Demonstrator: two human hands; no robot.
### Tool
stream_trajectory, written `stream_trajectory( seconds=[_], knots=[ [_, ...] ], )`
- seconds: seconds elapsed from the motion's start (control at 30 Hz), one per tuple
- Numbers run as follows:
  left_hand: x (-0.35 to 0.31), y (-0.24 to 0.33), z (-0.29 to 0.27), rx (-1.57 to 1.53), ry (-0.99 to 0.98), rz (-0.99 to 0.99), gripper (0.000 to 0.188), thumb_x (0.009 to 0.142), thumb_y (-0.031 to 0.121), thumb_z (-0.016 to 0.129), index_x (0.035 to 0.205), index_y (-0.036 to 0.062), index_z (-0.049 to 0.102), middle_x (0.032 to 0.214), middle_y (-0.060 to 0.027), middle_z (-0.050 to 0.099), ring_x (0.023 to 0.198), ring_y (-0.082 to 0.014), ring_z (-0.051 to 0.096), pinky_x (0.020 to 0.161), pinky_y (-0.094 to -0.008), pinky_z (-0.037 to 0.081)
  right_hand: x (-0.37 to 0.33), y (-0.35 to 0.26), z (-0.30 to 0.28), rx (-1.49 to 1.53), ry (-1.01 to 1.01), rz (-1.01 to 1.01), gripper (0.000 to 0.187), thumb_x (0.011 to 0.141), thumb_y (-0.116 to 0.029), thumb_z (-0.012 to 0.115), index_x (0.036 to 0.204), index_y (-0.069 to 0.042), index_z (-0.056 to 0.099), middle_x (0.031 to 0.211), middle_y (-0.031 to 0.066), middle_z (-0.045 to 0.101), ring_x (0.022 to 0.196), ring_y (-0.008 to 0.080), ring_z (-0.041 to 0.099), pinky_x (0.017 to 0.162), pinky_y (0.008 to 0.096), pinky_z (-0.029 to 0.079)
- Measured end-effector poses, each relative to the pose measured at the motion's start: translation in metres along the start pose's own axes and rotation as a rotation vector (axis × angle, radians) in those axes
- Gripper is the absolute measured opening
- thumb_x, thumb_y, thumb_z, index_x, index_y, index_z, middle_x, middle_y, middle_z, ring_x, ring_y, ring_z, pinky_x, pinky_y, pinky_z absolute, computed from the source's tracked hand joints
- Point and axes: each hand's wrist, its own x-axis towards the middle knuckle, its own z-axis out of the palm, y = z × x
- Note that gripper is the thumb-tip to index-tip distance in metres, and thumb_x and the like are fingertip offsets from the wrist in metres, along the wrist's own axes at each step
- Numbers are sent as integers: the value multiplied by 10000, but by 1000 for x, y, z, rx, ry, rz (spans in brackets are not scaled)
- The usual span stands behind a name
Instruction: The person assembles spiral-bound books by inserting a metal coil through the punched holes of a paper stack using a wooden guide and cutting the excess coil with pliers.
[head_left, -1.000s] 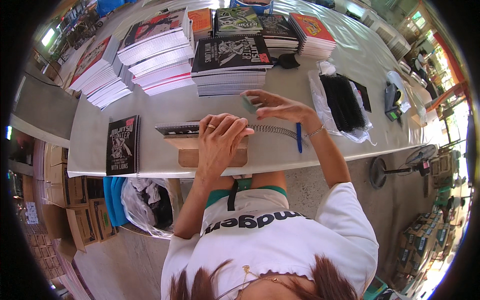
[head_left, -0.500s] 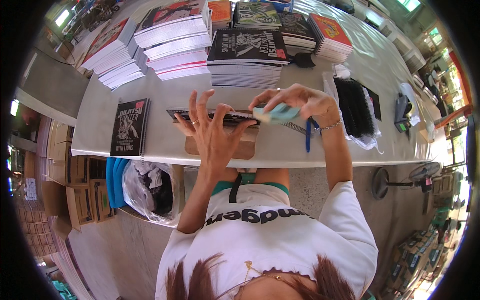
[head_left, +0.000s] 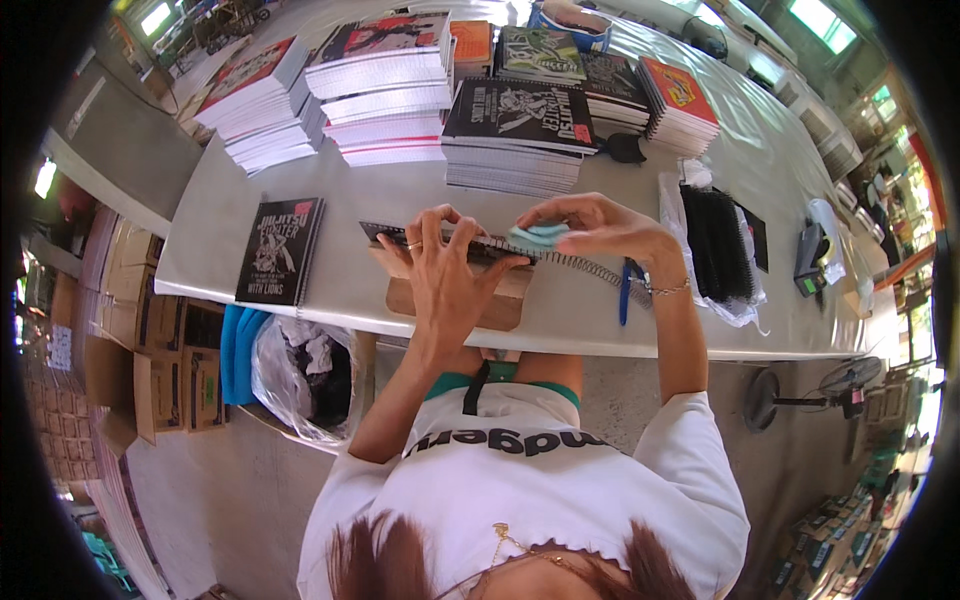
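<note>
My left hand (head_left: 438, 265) clamps a dark-covered notebook (head_left: 378, 233), held with its edge facing up over a brown wooden block (head_left: 500, 308). Out of the notebook's right end runs a dark spiral coil (head_left: 590, 267), trailing over the table. My right hand (head_left: 610, 230) pinches a folded light-blue pad (head_left: 540, 236), cloth or sponge, against the coil where it meets the notebook. Just right of the coil lie blue-handled pliers (head_left: 625, 295), close to my right wrist. A black spiral-bound notebook (head_left: 280, 250) rests flat to the left.
Stacked notebooks (head_left: 515, 165) line the far side of the white table (head_left: 360, 195). At right are a bundle of black coils (head_left: 715, 240) on plastic and a tape dispenser (head_left: 812, 255). Below the front edge stand a plastic-lined box (head_left: 300, 375) and a fan (head_left: 765, 400).
My left fingers, spread before, have closed onto the notebook. My right hand has brought the light-blue pad down onto the coil at the notebook's end. The whole view has shifted slightly.
</note>
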Motion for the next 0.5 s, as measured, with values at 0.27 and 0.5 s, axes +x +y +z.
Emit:
stream_trajectory(
  seconds=[0.27,0.5],
  knots=[
    [0,3,-1,-20,-77,-86,500,680,458,783,953,80,601,1003,-87,486,1071,-327,431,956,-645,225,7,19,-5,337,139,55,431,865,-293,684,1188,-17,611,1098,85,643,996,127,583,834,271,467],
    [-1,-2,1,-128,-51,-88,441,657,380,817,925,100,607,992,-64,499,1051,-314,461,989,-655,200,16,12,-19,-229,88,291,582,886,-376,634,1292,24,511,1249,103,565,1128,174,530,952,305,419]
  ],
)
